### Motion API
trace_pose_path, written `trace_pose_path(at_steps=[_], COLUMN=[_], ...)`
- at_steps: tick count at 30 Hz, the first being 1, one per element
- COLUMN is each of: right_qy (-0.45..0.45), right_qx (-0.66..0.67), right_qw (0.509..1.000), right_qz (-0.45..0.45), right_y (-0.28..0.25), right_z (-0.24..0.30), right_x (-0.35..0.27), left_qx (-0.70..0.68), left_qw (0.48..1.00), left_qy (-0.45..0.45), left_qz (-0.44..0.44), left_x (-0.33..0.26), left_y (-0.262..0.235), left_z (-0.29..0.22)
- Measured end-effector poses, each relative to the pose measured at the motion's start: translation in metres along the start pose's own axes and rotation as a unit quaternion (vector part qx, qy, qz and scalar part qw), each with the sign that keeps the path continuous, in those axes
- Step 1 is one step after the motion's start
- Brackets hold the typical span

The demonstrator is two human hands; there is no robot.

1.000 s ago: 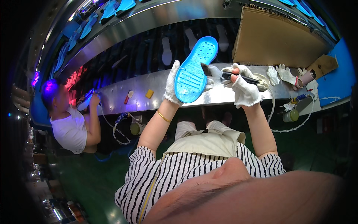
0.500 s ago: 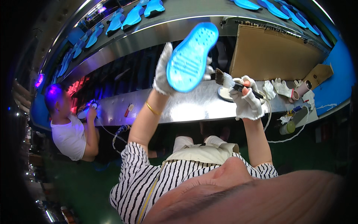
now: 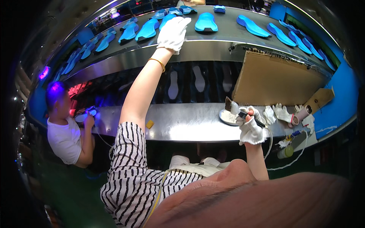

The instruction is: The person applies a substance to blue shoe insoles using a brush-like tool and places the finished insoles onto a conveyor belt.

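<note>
As right hand (image 3: 251, 128) grips brush (image 3: 234, 108), left (image 3: 173, 33) flat-looking

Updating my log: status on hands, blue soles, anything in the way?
Left hand over conveyor belt, grip hidden. Right hand holding flat brush near dish. Blue shoe soles on belt; left hand partly blocks one.

A factory workshop: blue shoe soles (image 3: 206, 22) line a belt (image 3: 229, 30) beyond the metal desk (image 3: 190, 123), a co-worker (image 3: 64, 131) near its left end.
</note>
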State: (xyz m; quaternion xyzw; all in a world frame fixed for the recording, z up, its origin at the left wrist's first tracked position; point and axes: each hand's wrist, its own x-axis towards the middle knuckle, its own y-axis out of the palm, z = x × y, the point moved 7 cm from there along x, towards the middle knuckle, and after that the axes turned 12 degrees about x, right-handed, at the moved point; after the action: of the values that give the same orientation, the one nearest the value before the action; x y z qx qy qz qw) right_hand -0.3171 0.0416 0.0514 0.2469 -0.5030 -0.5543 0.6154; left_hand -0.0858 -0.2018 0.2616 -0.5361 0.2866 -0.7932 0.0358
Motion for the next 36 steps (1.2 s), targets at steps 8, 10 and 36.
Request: trace_pose_path(at_steps=[8,10,36], right_qy=[0.016,0.025,0.077], right_qx=[-0.077,-0.075,-0.319], right_qw=[0.995,0.993,0.943], right_qz=[-0.065,-0.083,-0.058], right_y=[-0.017,-0.020,-0.027], right_z=[-0.004,-0.006,-0.041], right_x=[-0.003,-0.002,0.002], left_qx=[0.167,0.139,-0.545], left_qw=[0.906,0.900,0.780], left_qy=[-0.193,-0.237,-0.207], left_qz=[0.338,0.338,-0.226], left_x=[-0.036,-0.047,-0.118], left_y=[0.021,0.033,-0.169], left_z=[0.155,0.198,0.076])
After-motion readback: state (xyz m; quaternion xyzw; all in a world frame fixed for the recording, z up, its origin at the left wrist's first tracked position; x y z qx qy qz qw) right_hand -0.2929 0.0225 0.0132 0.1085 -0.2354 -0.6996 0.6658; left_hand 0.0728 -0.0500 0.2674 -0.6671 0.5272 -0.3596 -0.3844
